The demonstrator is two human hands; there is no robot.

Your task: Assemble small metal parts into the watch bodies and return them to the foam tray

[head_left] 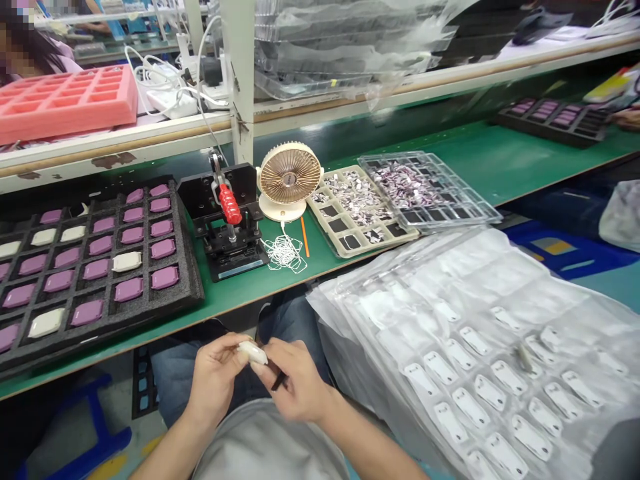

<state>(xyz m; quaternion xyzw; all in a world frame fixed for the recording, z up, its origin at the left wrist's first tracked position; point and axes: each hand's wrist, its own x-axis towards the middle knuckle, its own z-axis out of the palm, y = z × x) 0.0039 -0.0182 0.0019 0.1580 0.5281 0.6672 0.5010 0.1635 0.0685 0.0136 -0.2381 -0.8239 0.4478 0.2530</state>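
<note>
Above my lap, my left hand (215, 377) pinches one end of a small cream-white casing (253, 353) between thumb and fingers. My right hand (296, 381) grips its other end. Tucked in the right fingers is a short, dark strip-like piece (278, 381); its kind cannot be made out. To the left, a black foam tray (193, 283) holds several purple watch-like casings (129, 289) and a few cream ones (47, 323) in its compartments. Part of the held casing is hidden by my fingers.
On the green bench (230, 293) stand a black clamp press with a red handle (229, 203), a small fan (290, 175) and a beige parts box (345, 250). A clear parts box (450, 193) sits beside it. Plastic-covered trays of white pieces (533, 437) lie at right.
</note>
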